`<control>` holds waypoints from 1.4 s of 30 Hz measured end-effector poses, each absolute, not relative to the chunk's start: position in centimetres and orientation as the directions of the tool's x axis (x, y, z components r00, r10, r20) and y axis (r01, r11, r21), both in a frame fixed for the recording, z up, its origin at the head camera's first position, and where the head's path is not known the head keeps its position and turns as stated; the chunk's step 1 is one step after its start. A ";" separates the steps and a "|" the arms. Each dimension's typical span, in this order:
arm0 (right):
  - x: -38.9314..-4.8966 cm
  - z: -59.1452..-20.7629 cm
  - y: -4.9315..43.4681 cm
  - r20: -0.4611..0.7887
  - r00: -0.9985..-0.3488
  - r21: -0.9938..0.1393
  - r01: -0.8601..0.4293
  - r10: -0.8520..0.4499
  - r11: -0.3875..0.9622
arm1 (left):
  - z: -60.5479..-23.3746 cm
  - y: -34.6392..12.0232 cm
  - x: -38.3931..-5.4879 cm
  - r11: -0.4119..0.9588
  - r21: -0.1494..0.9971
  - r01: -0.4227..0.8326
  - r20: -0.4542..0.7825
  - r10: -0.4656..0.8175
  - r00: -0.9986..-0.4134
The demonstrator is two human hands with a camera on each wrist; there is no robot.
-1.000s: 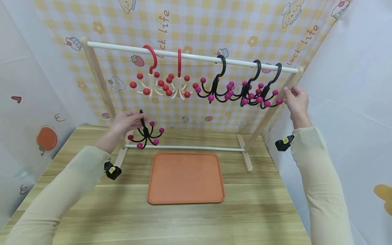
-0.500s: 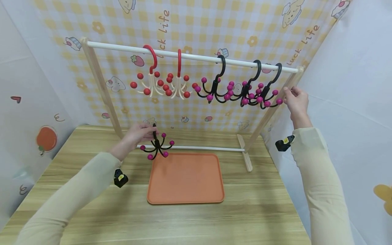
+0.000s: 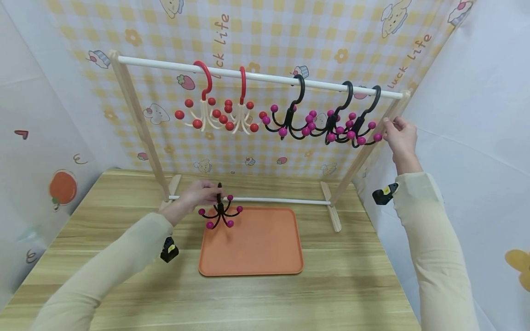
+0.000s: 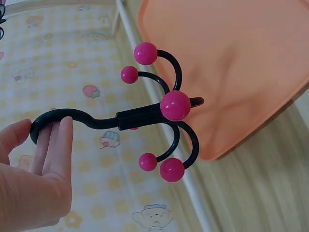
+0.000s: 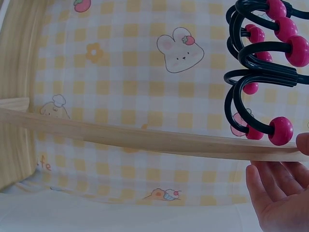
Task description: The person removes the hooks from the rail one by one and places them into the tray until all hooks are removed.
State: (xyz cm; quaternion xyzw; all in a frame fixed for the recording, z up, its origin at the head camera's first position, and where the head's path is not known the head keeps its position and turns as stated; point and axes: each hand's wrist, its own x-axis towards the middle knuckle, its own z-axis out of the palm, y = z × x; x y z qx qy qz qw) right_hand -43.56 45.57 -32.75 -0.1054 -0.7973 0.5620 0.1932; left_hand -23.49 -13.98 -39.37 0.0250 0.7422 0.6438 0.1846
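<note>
My left hand [image 3: 198, 195] pinches the curved top of a black claw hanger [image 3: 221, 209] with pink ball tips. The hanger hangs upright and overlaps the back left corner of the orange tray [image 3: 256, 248] in the head view. In the left wrist view thumb and fingers meet round the hook, and a faint shadow falls on the tray. My right hand [image 3: 401, 140] grips the rack's right wooden post [image 3: 364, 149] near its top. The right wrist view shows the fingers [image 5: 273, 181] on one side of that post and the thumb on the other.
On the rack's white top bar [image 3: 165, 65] hang two red-and-cream hangers [image 3: 204, 110] at the left and several black ones [image 3: 291, 115] toward the right. A white lower bar [image 3: 281, 200] runs behind the tray. A patterned cloth [image 3: 265, 37] backs the wooden table [image 3: 331, 285].
My left hand has carried the black claw hanger right and down, from beside the rack's left post to the tray's back left corner. The right hand has stayed on the post.
</note>
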 end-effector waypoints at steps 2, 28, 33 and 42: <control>-43.6 -32.8 45.6 0.189 -0.904 -0.938 -0.049 0.384 0.344 | -39.9 -13.8 -23.4 0.158 0.965 -0.211 -0.248 0.279 -0.928; -34.6 -26.6 37.5 0.113 -0.905 -0.947 0.027 0.410 0.320 | -43.1 -13.3 -23.3 0.207 0.952 -0.224 -0.278 0.288 -0.916; -36.1 -27.7 38.9 0.106 -0.907 -0.965 0.005 0.407 0.263 | -43.3 -13.2 -23.2 0.223 0.947 -0.231 -0.290 0.288 -0.913; -30.4 -23.8 33.3 0.109 -0.912 -0.923 0.055 0.395 0.381 | -43.4 -13.3 -23.1 0.250 0.943 -0.219 -0.286 0.276 -0.918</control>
